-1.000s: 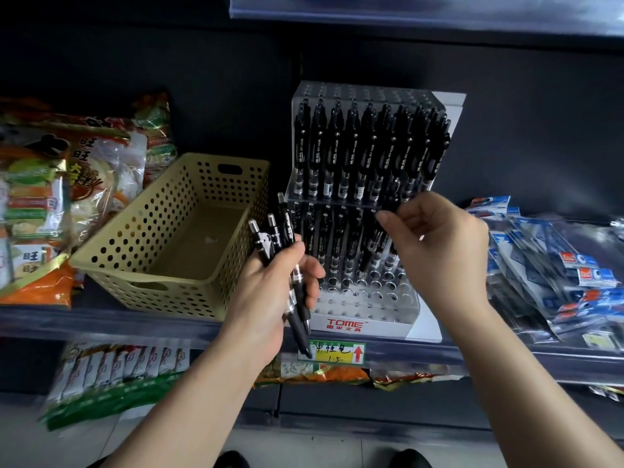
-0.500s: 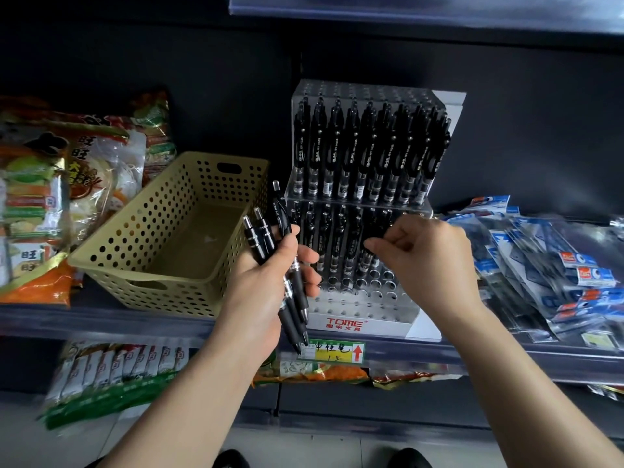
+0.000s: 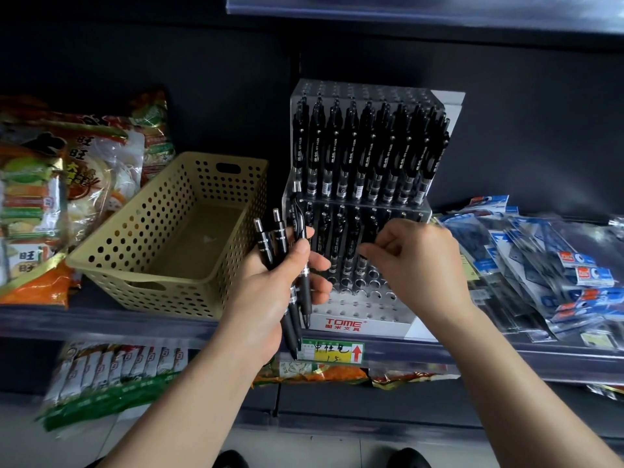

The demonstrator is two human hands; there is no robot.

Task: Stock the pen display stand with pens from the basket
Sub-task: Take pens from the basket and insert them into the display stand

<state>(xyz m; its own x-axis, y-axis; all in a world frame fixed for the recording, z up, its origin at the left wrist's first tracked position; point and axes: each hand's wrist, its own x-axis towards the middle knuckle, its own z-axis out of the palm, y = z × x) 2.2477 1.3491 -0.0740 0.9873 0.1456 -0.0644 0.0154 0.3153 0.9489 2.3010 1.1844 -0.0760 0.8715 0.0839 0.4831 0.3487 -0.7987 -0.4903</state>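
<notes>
Your left hand (image 3: 266,292) grips three glossy black pens (image 3: 280,244). Your right hand (image 3: 422,265) curls at the clear, perforated pen display stand (image 3: 358,298); whether it holds anything is unclear.

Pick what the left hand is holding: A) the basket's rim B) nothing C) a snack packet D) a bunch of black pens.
D: the left hand grips several black pens, their clicker ends sticking up above the fingers.
</notes>
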